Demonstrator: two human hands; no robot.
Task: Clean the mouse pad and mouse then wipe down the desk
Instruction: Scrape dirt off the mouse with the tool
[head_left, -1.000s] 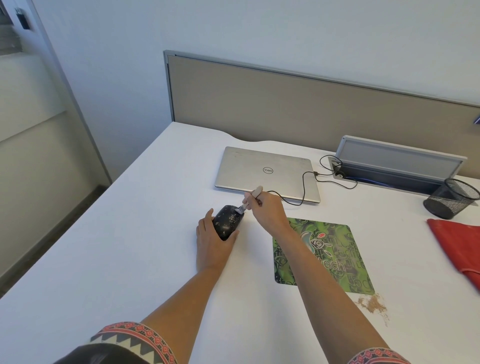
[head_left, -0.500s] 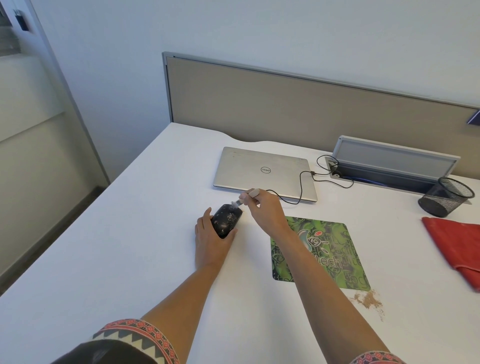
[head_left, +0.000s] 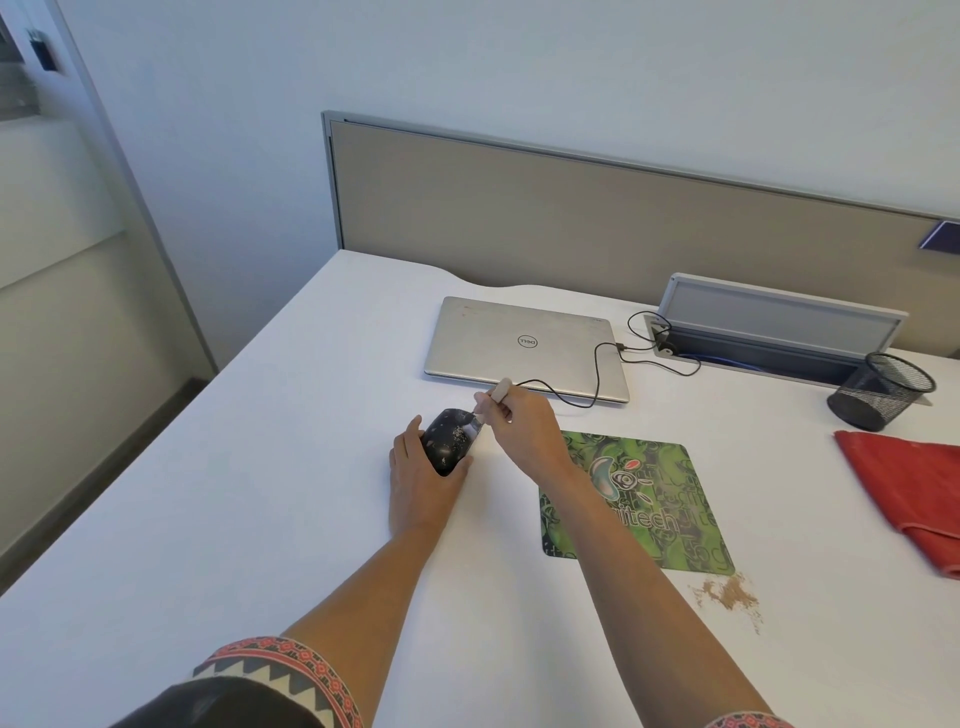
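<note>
Both forearms reach forward across the desk (head_left: 208, 519), patterned sleeves (head_left: 280, 670) at the bottom edge of the view. Your left hand (head_left: 421, 488) lies low on the desk and grips the mouse (head_left: 447, 441), fingers and thumb curled round its near end. The mouse is black, flecked with pale specks, and sits on the bare desk just left of the mouse pad (head_left: 670, 519), not on it. Your right hand (head_left: 519, 431) pinches a small brush (head_left: 500, 391) by its pale handle; the handle tilts up and away from you, and the bristle end touches the far right part of the mouse.

Containers: a long grey cable trough (head_left: 779, 317) stands at the back right with its lid raised; a black cable (head_left: 597, 374) runs into it, and something blue shows inside. A black mesh cup (head_left: 883, 392) stands upright just in front of the trough's right end; contents cannot be made out.

Surface and room: plain pale wall behind, with a beige partition (head_left: 571, 208) in a grey frame along the desk's far edge. The desk is white. A silver laptop (head_left: 519, 338), closed, lies beyond your hands, the black cable looping over its right corner. A red cloth (head_left: 909, 488) lies at the right edge, well apart from the mouse. The mouse pad is green and patterned, with your right forearm crossing its left part. Brown crumbs (head_left: 727, 592) lie scattered on the desk just beside the pad's near right corner.
</note>
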